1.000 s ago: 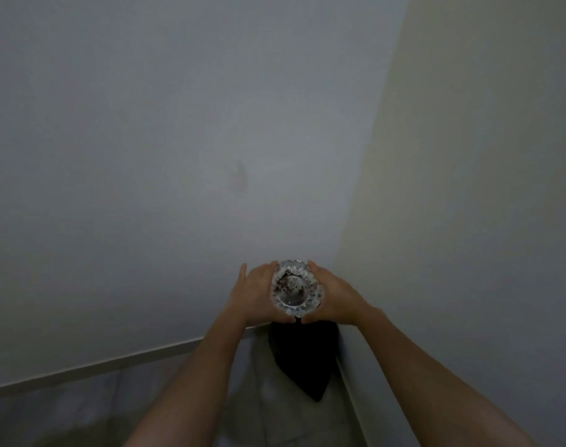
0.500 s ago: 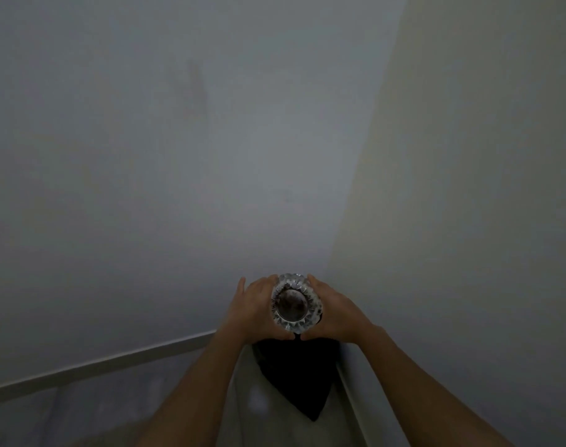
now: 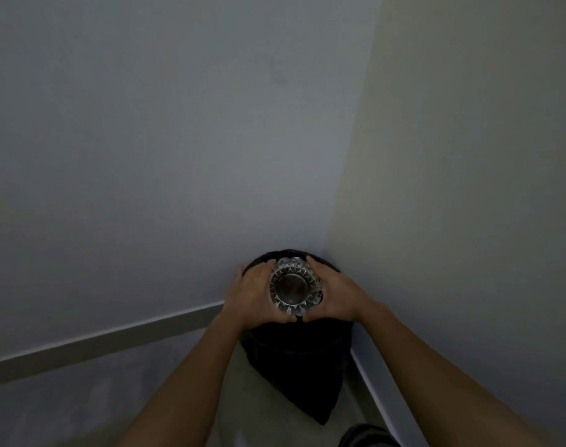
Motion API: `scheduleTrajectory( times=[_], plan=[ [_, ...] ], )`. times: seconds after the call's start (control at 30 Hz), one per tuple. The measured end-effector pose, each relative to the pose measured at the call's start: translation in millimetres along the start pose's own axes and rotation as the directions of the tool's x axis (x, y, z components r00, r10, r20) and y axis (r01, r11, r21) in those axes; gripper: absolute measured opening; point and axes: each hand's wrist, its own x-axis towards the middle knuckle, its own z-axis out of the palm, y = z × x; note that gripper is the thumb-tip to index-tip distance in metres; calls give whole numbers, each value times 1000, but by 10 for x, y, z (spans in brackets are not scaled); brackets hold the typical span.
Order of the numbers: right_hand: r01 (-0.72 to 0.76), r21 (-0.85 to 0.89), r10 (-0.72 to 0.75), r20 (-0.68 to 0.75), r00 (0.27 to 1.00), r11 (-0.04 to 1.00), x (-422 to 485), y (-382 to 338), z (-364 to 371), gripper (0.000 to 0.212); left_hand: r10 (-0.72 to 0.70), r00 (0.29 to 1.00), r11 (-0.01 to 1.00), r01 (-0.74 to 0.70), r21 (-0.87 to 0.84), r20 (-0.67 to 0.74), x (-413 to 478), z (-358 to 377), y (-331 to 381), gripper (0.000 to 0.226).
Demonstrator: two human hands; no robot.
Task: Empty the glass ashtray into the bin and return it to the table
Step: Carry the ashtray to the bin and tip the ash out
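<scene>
Left hand (image 3: pixel 254 293) and right hand (image 3: pixel 336 293) clasp the glass ashtray (image 3: pixel 295 286) directly above the bin (image 3: pixel 294 359), wedged in the wall corner; the bin's rim, hidden 0.5 s ago, now shows beyond the 2 hands

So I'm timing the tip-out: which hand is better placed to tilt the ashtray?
Neither clearly: left hand and right hand clasp the glass ashtray evenly over the black bin. Tilt with both.

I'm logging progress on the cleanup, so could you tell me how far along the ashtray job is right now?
Done: the glass ashtray has been carried to the black bin in the wall corner. In hand: the left hand and right hand hold it over the bin, base towards the camera; whether the ash has dropped cannot be seen. Left: finishing the tipping if needed, then returning it to the table, which is out of view.
</scene>
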Motion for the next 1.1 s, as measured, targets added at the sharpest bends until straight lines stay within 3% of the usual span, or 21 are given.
scheduleTrajectory(
  times=[0.17,0.4,0.53,0.67,0.77,0.93,1.1],
  plan=[
    [3,59,-1,-21,1000,998,96,168,123,131,49,997,998,-51,-27,-64,82,154,-86,126],
    [-72,340,53,66,996,938,97,258,91,131,49,997,999,-49,-1,-52,111,141,-74,124],
    [-93,621,75,55,996,779,72,253,118,113,30,998,999,-29,13,-60,122,147,-48,122],
    [-125,840,226,2,974,529,93,220,188,68,28,997,1000,-27,8,-68,92,120,-18,122],
    [-154,900,303,25,953,408,75,126,227,32,23,996,999,-26,-25,-90,111,94,23,120],
    [-222,925,306,124,944,308,16,132,378,36,47,993,996,-56,-74,-111,79,234,90,117],
    [-245,917,357,124,926,316,-28,169,440,36,10,1000,998,-12,-69,-28,4,520,37,130]
  ],
)
